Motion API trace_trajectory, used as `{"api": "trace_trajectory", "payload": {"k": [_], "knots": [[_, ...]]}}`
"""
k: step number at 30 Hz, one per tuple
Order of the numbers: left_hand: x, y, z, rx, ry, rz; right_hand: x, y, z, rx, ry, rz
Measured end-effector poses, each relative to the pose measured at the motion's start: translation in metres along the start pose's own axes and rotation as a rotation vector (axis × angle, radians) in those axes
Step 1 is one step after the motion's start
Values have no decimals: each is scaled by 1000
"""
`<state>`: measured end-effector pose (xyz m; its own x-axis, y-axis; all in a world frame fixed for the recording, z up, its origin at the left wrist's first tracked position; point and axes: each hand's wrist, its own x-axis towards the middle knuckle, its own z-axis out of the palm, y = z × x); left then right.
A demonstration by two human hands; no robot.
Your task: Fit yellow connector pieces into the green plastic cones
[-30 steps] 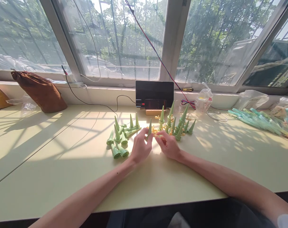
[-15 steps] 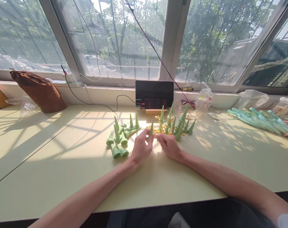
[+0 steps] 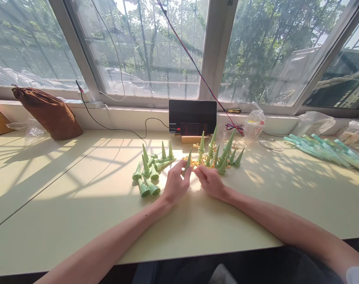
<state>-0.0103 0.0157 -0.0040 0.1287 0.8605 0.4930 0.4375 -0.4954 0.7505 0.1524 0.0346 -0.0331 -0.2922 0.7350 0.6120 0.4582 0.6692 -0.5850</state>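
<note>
My left grip (image 3: 176, 183) pinches a green cone (image 3: 188, 158), point up — between the left cones (image 3: 146, 169) and right cones (image 3: 227, 145) on the table (image 3: 227, 225). My right grip (image 3: 210, 182) curls just beside — whether around anything, I can't tell.

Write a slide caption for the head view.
Left hand holds a green cone; right hand near small yellow pieces.

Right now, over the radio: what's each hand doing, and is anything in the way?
Left hand grips a cone, tip up. Right hand close by, its hold unclear. Yellow bits just beyond, other cones either side.
</note>
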Motion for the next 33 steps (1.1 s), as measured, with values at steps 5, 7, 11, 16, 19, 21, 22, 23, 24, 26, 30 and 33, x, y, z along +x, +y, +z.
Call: {"api": "trace_trajectory", "payload": {"k": [5, 7, 11, 16, 19, 21, 22, 23, 24, 26, 30, 33], "knots": [[0, 2, 0, -9, -18, 1, 0, 0, 0, -15, -16, 11], [0, 1, 0, -12, -12, -9, 0, -1, 0, -4, -13, 32], [1, 0, 0, -15, 20, -58, 1, -3, 0, 29, 2, 45], [1, -2, 0, -37, 24, -65, 0, 0, 1, 29, -5, 57], [2, 0, -1, -63, 5, -71, -1, 2, 2, 28, -6, 61], [2, 2, -1, -105, -6, -70, -1, 1, 1, 28, -6, 50], [2, 3, -1, -134, -12, -69, 0, 1, 1, 26, -5, 41], [3, 4, -1, -167, -16, -69, 0, 0, 0, 21, -5, 28], [3, 5, -1, -198, -21, -70, 0, -1, -1, 16, -6, 13], [4, 5, 0, -248, -31, -70, 1, -2, -2, 3, -14, -11], [5, 4, 0, -288, -56, -61, 1, -2, -4, -19, -33, -42], [5, 4, 0, -292, -69, -55, 1, -2, -4, -24, -37, -57]]}}
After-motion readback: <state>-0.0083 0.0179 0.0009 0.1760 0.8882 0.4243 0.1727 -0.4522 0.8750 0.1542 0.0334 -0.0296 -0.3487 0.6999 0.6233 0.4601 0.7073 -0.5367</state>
